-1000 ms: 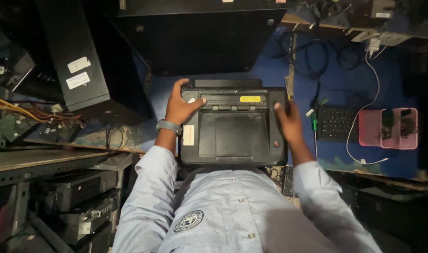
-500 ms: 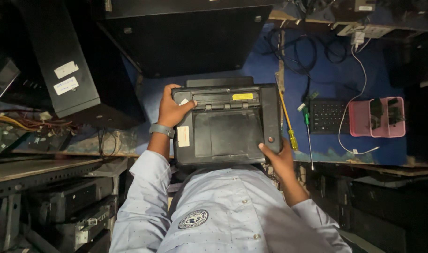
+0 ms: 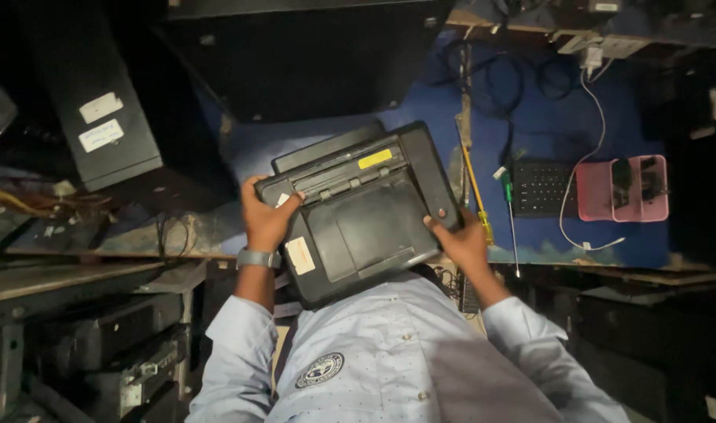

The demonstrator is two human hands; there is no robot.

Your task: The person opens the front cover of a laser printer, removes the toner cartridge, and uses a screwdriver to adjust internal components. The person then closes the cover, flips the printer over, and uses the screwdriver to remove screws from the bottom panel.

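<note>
- My pale blue dotted shirt (image 3: 389, 352) fills the bottom of the view, soft cotton with a round stitched badge on the chest, and the printer (image 3: 362, 211) sits tilted right above it, near edge close against my chest.
- My left hand (image 3: 265, 215), grey watch (image 3: 256, 258) on the wrist, is clamped on the printer's upper left corner, thumb over the top edge by the paper slot.
- My right hand (image 3: 460, 239) grips the lower right corner, fingers curled under the side.
- The printer is a boxy slab of matte black plastic, rounded corners, recessed lid panel, a yellow sticker near the top and a white label by my left wrist.
- Risk as I judge it: smooth plastic, two corner grips, body skewed; if one hand slips, it could swing and drop off the bench edge.
- Just right of my right hand lie a yellow-handled screwdriver (image 3: 475, 196) and a green-handled screwdriver (image 3: 508, 211); a swinging corner could knock those thin steel shafts to the floor.
- Further right, a small black keyboard (image 3: 542, 188) and a pink plastic tray (image 3: 620, 188) with a white cable (image 3: 585, 157) looping past; that cable could snag.
- Far left, a dark metal computer case (image 3: 99, 110) with white labels leans on the worn blue benchtop (image 3: 656, 235).
</note>
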